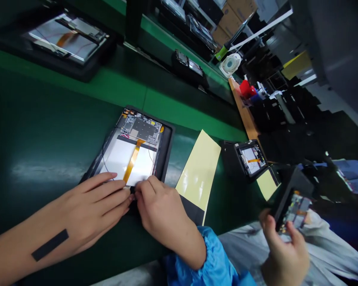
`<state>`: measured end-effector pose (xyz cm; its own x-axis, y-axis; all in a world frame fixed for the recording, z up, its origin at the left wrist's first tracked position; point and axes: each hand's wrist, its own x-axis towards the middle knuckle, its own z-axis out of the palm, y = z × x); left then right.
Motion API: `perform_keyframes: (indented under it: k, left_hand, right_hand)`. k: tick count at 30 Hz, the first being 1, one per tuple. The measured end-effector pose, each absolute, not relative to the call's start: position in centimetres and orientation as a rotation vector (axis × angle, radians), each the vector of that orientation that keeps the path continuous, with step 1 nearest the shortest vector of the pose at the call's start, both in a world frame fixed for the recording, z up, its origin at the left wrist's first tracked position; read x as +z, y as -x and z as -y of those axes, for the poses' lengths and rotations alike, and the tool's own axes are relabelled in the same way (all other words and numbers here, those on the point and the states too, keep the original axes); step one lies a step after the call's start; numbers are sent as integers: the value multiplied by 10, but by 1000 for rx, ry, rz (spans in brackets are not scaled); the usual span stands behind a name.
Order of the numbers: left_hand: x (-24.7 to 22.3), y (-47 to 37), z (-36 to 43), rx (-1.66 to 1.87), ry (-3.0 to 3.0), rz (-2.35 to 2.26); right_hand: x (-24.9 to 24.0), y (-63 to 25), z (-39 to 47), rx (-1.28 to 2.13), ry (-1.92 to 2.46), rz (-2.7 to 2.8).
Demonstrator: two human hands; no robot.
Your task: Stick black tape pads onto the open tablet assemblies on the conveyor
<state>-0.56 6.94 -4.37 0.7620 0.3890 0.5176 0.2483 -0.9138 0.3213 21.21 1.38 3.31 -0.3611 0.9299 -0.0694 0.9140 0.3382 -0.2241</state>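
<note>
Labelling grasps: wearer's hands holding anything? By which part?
Can't tell: left hand and right hand meet at the near edge of the open device, grip hidden.

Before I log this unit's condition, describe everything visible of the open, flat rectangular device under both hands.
The open rectangular device lies on the green table in a plastic-looking black surround. A grey circuit board lines its far end; an orange ribbon cable and thin dark wires cross its silvery panel. The left hand and the right hand touch its near end.
</note>
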Motion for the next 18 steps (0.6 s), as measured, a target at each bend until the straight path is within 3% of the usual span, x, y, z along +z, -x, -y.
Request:
perform_keyframes:
  k: [5, 11, 18]
  left_hand:
    - [-41, -1, -75, 1030, -2738, -418]
    - [-47, -5, -71, 1127, -2638, -411]
    - [-43, -6, -74, 1129, -2576, -441]
  right_hand:
    - [31, -211, -14, 306, 1798, 2428]
    - [35, -223, -13, 554, 1589, 2145]
    - [39, -219, 14, 447, 1695, 2174]
